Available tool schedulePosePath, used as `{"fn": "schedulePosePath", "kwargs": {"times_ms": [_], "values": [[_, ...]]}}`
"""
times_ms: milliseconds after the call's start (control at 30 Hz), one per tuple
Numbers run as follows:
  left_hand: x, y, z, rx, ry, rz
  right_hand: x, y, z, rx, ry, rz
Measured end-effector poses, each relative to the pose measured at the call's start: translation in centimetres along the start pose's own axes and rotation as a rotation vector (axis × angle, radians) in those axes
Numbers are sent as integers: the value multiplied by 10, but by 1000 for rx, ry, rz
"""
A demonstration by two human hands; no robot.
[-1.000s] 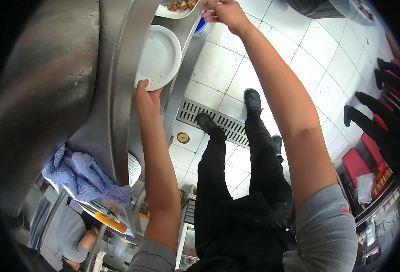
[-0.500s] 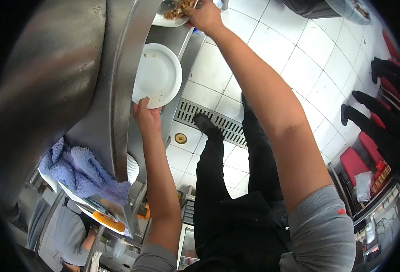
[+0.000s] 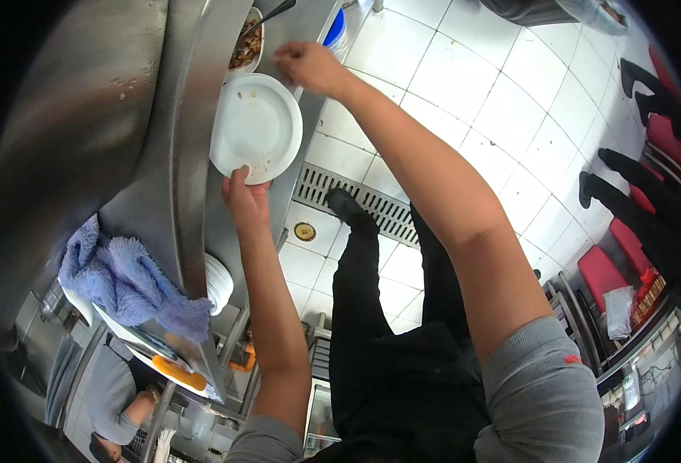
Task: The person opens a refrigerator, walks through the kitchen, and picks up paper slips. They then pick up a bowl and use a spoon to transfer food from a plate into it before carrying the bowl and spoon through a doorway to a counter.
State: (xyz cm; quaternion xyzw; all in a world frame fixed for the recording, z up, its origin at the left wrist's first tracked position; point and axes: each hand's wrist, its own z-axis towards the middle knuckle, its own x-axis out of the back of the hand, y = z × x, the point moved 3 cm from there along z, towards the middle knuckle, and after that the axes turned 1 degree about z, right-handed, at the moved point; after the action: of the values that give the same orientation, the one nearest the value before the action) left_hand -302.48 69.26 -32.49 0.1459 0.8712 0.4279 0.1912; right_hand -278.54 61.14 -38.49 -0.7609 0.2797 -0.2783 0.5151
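A white plate with a few food crumbs on it is held at its near rim by my left hand, the thumb over the edge and the fingers underneath. My right hand is just beyond the plate's far edge, slightly blurred, its fingers loosely bent and nothing visible in them. Left of that hand, a white dish of brown chopped food stands on the steel shelf, with a metal spoon resting in it.
A steel counter curves along the left. A bluish-purple cloth hangs there beside stacked white plates. A blue-lidded tub is beyond the shelf. Below are white floor tiles and a drain grate. Another person is at lower left.
My right hand has let go of the food dish and drawn back toward me. That dish now rests on the shelf beyond the plate. My left hand still holds the plate.
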Motion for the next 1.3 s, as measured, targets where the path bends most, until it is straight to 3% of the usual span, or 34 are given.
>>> {"fn": "schedulePosePath", "kwargs": {"times_ms": [167,567,867,1100,1167,1300], "values": [[11,1,-4,3,-24,30,-12,1,-45,-60,-197,229],[26,1,-23,1,-114,197,-19,14,-115,-181,-63,475],[19,-26,-71,209,-223,216,26,25,-174,-278,-76,512],[52,-8,-120,164,-144,84,68,18,-215,-273,-6,566],[73,-2,-122,175,-17,65,79,16,-224,-283,16,583],[89,8,-116,120,18,44,88,3,-232,-273,42,519]]}}
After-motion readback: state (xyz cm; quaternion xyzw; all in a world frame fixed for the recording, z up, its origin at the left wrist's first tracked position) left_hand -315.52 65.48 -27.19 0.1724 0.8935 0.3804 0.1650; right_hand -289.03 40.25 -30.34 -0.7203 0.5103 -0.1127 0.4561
